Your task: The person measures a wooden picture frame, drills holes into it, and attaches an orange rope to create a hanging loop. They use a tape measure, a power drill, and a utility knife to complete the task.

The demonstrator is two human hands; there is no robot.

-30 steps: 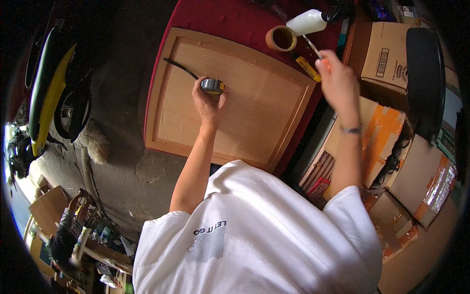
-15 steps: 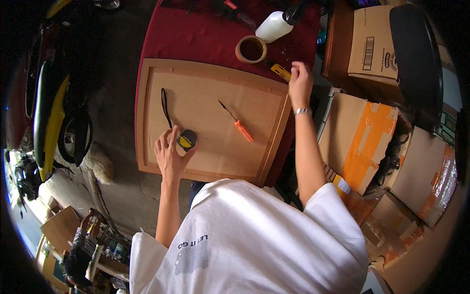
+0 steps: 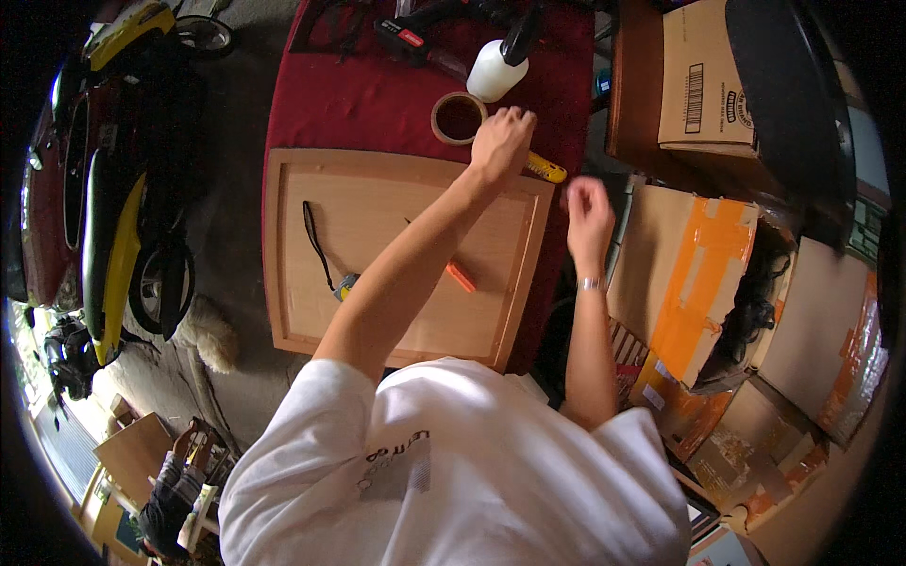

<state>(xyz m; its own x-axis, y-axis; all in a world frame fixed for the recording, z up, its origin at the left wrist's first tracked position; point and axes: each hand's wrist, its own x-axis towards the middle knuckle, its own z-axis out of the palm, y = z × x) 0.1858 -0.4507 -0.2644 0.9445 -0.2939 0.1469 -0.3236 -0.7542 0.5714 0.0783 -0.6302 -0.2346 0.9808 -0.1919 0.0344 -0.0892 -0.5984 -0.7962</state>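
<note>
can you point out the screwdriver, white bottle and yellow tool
Screwdriver [image 3: 461,276]: head view, on its orange handle.
White bottle [image 3: 494,74]: head view, mid-body, below the black top.
Yellow tool [image 3: 547,168]: head view, on its exposed yellow body.

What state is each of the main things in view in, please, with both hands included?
Left hand: curled, grip unclear
Right hand: curled, slightly blurred, contents unclear
Tape roll: lying on its flat side
Yellow tool: partly hidden by the left hand
Wooden panel: lying flat
Screwdriver: on the panel, partly hidden by the left forearm
Tape measure: on the panel, partly hidden
White bottle: black top fitted
</note>
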